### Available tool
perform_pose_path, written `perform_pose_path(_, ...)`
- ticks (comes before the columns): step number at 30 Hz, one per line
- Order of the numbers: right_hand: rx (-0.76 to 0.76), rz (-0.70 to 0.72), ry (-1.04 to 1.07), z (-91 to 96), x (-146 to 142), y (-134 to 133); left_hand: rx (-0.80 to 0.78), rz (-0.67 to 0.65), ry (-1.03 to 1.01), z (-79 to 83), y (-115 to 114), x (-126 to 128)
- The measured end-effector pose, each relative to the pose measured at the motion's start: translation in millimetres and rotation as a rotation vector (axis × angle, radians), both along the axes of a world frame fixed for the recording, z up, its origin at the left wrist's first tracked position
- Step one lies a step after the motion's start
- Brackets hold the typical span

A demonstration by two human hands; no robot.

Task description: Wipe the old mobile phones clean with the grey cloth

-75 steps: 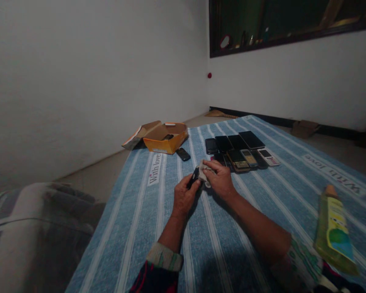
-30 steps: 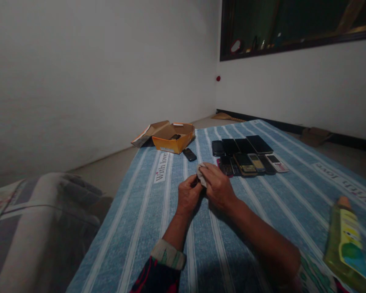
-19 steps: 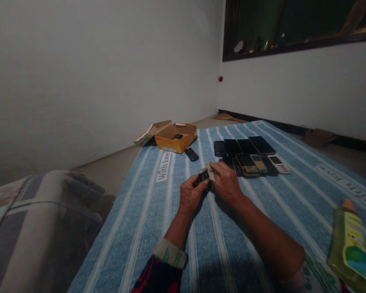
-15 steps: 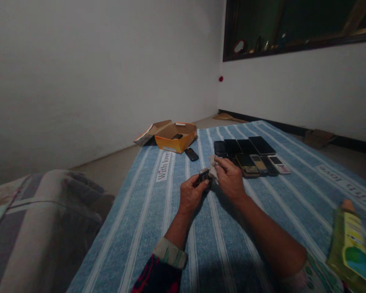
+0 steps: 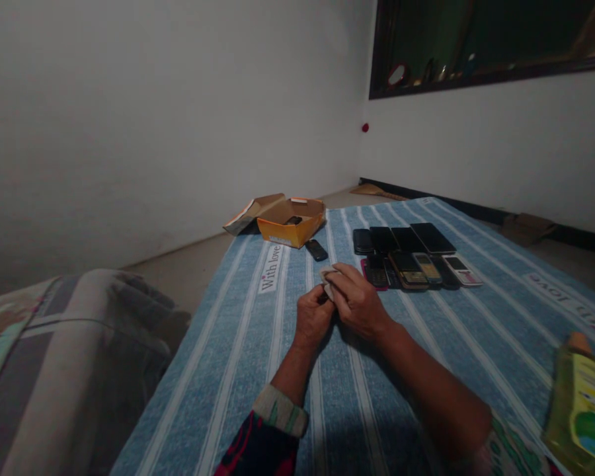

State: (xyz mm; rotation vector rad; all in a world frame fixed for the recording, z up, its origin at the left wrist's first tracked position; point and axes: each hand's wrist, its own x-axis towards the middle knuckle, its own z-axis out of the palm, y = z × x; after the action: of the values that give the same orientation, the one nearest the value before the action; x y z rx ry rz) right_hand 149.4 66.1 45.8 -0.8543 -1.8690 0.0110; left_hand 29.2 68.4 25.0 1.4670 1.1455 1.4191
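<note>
My left hand [image 5: 313, 317] is closed on a small dark keypad phone, which is now almost wholly covered by my fingers and the cloth. Pressed against that phone is a whitish cloth or tissue [image 5: 328, 272], pinched in my right hand [image 5: 359, 301]. Both hands meet above the blue striped tablecloth [image 5: 258, 370]. Just beyond them lies a single black phone [image 5: 316, 250]. To the right of my hands, several phones rest in two rows, among them a keypad phone with a pink edge [image 5: 375, 272] and a large black smartphone [image 5: 432, 237].
An open orange cardboard box [image 5: 292, 231] with a dark phone inside stands at the table's far left. A bottle of yellow-green liquid [image 5: 578, 403] is at the right edge. Grey fabric [image 5: 94, 357] drapes over something at the left.
My right hand has moved left and down with the cloth, onto the phone in my left hand, covering it. The whole view has shifted slightly.
</note>
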Motion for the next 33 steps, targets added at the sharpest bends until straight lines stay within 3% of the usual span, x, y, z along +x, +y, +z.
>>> perform_pose_path(11,-0.080,0.025,0.148,0.0,3.4,3.4,0.001,0.002,0.047,4.6,-0.5,2.8)
perform_pose_path(19,-0.217,-0.048,0.356,-1.7,13.0,11.7,-0.026,-0.053,-0.030,3.7,-0.1,3.1)
perform_pose_path(27,-0.058,-0.031,0.069,5.3,-4.0,-3.5,0.024,-0.003,0.023,0.7,-0.7,2.2)
perform_pose_path(33,-0.158,-0.062,0.190,5.6,8.8,5.2,-0.017,-0.012,0.031,7.5,-3.7,4.4)
